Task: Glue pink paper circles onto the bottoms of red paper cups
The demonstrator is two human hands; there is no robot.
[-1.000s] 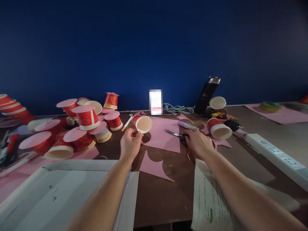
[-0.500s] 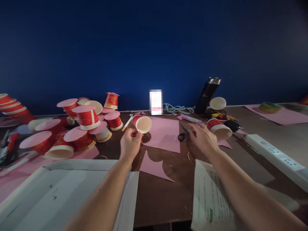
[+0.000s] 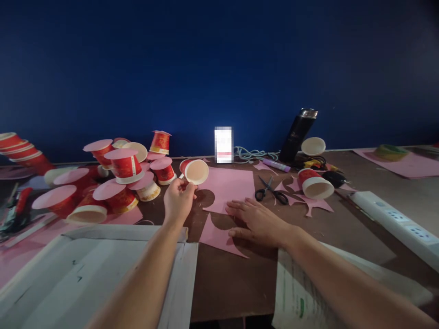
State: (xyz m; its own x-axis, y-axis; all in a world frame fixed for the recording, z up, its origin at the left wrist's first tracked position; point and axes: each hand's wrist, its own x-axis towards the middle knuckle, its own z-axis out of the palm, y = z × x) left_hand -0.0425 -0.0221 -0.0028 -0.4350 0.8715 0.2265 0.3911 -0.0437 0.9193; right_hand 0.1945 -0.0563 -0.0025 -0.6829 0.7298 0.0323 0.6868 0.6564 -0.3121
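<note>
My left hand (image 3: 179, 201) is closed on a red paper cup (image 3: 196, 172), which is tipped so its pale open mouth faces me. Under and beside the cup lies a pink paper sheet (image 3: 236, 180) with a rounded bite cut from its left side. My right hand (image 3: 259, 221) is open, its fingers stretched over the sheet's lower right corner. Just beyond it, black-handled scissors (image 3: 269, 189) rest on the table with their blades apart. A curved pink offcut (image 3: 219, 237) lies nearer to me, partly below my right thumb.
Red cups topped with pink discs (image 3: 124, 167) crowd the left. A white tray-like box (image 3: 103, 274) fills the front left. To the right are a tipped cup (image 3: 317, 184), a black flask (image 3: 297, 135) and a power strip (image 3: 394, 217). A lit phone (image 3: 223, 145) stands at the back.
My right hand has come away from the scissors, moving left and nearer onto the pink sheet. My left hand has shifted slightly left with the cup.
</note>
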